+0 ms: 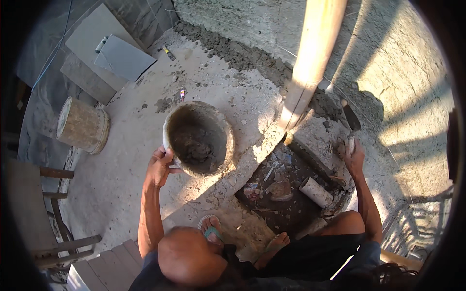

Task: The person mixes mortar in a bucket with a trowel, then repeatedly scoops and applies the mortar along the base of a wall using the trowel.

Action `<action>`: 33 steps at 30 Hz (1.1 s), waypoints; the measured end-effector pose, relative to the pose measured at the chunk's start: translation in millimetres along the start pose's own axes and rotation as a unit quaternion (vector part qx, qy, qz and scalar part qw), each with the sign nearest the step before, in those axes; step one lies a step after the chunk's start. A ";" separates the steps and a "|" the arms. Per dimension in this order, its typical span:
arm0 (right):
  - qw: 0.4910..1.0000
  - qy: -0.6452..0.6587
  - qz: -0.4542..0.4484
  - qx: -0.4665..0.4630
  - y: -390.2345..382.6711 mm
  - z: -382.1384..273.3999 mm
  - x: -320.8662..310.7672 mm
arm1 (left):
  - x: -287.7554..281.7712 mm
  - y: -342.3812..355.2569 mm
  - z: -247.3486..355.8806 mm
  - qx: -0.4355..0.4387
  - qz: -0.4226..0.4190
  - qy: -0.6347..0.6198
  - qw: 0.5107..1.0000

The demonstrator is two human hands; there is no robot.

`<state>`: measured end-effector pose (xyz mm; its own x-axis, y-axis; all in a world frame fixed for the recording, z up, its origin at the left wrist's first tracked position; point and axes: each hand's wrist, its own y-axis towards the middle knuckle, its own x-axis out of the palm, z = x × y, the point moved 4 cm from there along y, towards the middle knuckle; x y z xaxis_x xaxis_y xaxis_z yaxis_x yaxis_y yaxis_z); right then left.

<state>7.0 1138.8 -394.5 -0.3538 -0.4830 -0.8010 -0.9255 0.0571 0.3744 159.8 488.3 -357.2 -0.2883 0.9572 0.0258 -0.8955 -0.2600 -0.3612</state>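
Observation:
My left hand [160,166] is closed on the rim of a round, mortar-crusted bucket [221,119], thumb near the edge. Wet grey mortar [196,148] lies inside it. On the right, my right hand [354,156] is closed around what looks like the handle of a trowel [351,118]. Its narrow dark blade points away from me, close to the rough plastered wall [403,104]; the fingers partly hide the handle.
A wooden post [313,63] rises beyond an open pit [286,208] holding rubble and a pipe [316,192]. Fresh mortar [247,56] lines the wall base. Another bucket [82,125] and leaning tiles [124,58] are left. A string [218,19] crosses the wall.

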 end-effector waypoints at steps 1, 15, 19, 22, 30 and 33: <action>1.000 -0.008 -0.003 0.005 -17.1 -9.3 -13.8 | -0.3 3.7 -1.1 -0.005 0.002 0.006 1.000; 0.838 -0.209 -0.293 -0.411 -51.3 -388.8 46.6 | 19.0 -16.1 -18.5 0.016 -0.079 0.013 0.997; 0.859 -0.288 -0.093 -0.413 -101.3 -418.3 125.3 | 32.3 -24.5 -1.6 0.144 -0.111 0.081 0.980; 0.814 -0.279 -0.247 -0.446 -172.9 -375.6 125.1 | 19.9 -25.8 -13.7 0.208 -0.144 0.181 0.950; 0.884 -0.292 -0.232 -0.282 -148.6 -382.5 161.6 | 34.5 -33.9 -13.0 0.222 -0.089 0.109 0.965; 0.861 -0.243 -0.335 -0.295 -151.5 -375.2 137.1 | 30.6 -45.6 -35.0 0.221 -0.063 0.090 0.969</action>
<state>149.3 736.1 -385.7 0.0865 0.1967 -0.9766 -0.7653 -0.6145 -0.1916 203.7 533.8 -372.6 -0.1393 0.9811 -0.1346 -0.9890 -0.1309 0.0692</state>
